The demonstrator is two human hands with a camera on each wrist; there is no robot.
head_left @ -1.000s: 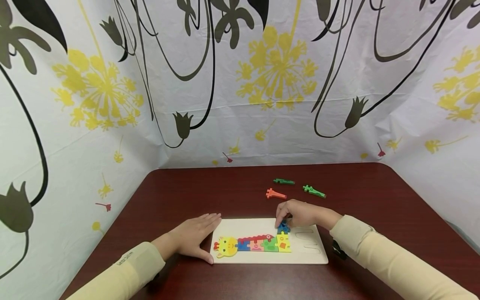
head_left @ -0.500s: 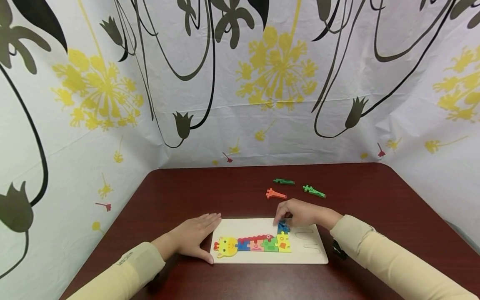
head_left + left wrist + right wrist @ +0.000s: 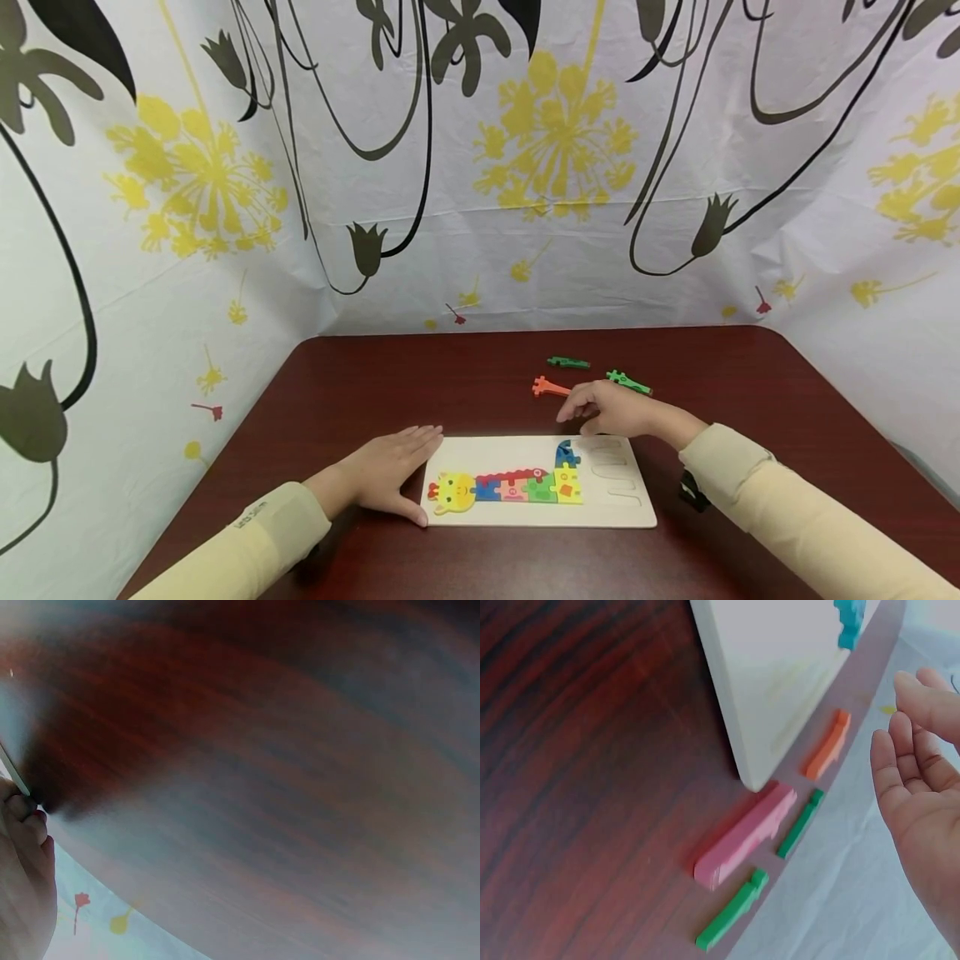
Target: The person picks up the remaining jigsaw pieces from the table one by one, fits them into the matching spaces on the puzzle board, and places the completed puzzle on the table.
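Note:
A pale wooden puzzle board (image 3: 487, 454) lies on the table with a giraffe picture in it. A yellow giraffe head (image 3: 454, 493), a red zigzag strip (image 3: 510, 478) and several coloured blocks fill the neck, ending in a yellow block (image 3: 567, 485). Beyond that block sits a blue piece (image 3: 567, 454). My left hand (image 3: 393, 473) rests at the board's left edge, fingers straight and thumb at the near corner. Above the far edge is my right hand (image 3: 618, 408), holding nothing, its fingers loosely bent. Leg-shaped outlines show at the board's right part.
Behind the board lie an orange piece (image 3: 550, 387), a dark green piece (image 3: 568, 362) and a light green piece (image 3: 628, 382). The right wrist view also shows a pink piece (image 3: 742, 836), hidden by the right hand in the head view. A patterned cloth (image 3: 450, 275) hangs behind the table.
My right hand has let go of the blue piece and moved up and away from it, toward the loose pieces. The blue piece stays on the board; my left hand has not moved.

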